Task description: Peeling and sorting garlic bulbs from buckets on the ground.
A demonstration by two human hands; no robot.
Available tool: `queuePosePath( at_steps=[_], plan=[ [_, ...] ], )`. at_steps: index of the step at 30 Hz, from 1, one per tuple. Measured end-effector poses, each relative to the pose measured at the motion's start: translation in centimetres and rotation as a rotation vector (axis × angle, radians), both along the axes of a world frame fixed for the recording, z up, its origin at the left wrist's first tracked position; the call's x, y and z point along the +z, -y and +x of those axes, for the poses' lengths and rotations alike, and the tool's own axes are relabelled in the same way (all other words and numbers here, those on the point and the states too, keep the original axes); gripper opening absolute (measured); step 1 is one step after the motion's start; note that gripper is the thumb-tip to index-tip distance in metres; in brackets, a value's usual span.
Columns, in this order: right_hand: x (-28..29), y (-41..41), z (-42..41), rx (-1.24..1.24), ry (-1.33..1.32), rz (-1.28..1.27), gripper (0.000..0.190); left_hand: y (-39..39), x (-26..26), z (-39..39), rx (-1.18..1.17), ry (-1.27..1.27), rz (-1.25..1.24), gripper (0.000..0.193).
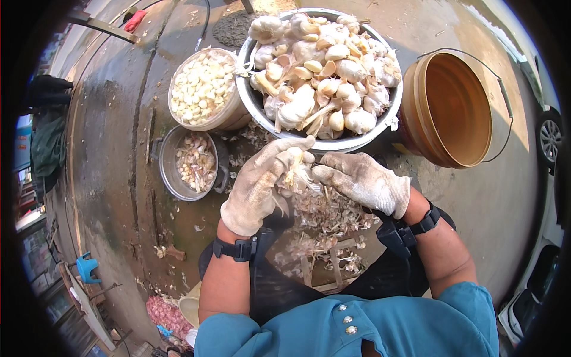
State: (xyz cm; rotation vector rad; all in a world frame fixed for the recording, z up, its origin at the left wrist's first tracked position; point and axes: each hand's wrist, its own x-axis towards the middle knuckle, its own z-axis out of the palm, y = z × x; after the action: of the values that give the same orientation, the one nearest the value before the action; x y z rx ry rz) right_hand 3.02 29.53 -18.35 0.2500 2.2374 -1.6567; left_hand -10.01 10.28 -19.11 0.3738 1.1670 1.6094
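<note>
Both hands wear soiled white knit gloves. My left hand (258, 187) holds a partly peeled garlic bulb (294, 172) with loose, papery skin hanging from it. Close beside the bulb on its right, my right hand (361, 178) has its thumb and fingers brought together; a small dark thing shows at the fingertips, too little of it to name. Just beyond both hands stands a large metal basin (319, 145) heaped with garlic bulbs (296, 107) and loose cloves. To its left, a white bucket (214, 125) is full of peeled cloves (200, 89).
A metal pot (167, 178) with unpeeled cloves stands at left; an orange-brown bucket (459, 111) with a wire handle stands at right. Garlic skins (330, 214) litter the ground below my hands. Farther off are a blue stool (88, 268), a pink mesh sack (167, 317) and a car wheel (549, 137).
</note>
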Motion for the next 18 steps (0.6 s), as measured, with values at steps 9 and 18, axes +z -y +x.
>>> queuePosePath(
  at_steps=[9, 18],
  plan=[
    [-0.4, -0.5, 0.4, -0.025, -0.182, 0.066, 0.050, -0.2, -0.7, 0.2, 0.005, 0.012, 0.011, 0.059],
    [1.4, 1.0, -0.6, -0.355, 0.035, -0.191, 0.048, -1.4, 0.2, 1.6, -0.019, -0.214, -0.098, 0.054]
  ],
)
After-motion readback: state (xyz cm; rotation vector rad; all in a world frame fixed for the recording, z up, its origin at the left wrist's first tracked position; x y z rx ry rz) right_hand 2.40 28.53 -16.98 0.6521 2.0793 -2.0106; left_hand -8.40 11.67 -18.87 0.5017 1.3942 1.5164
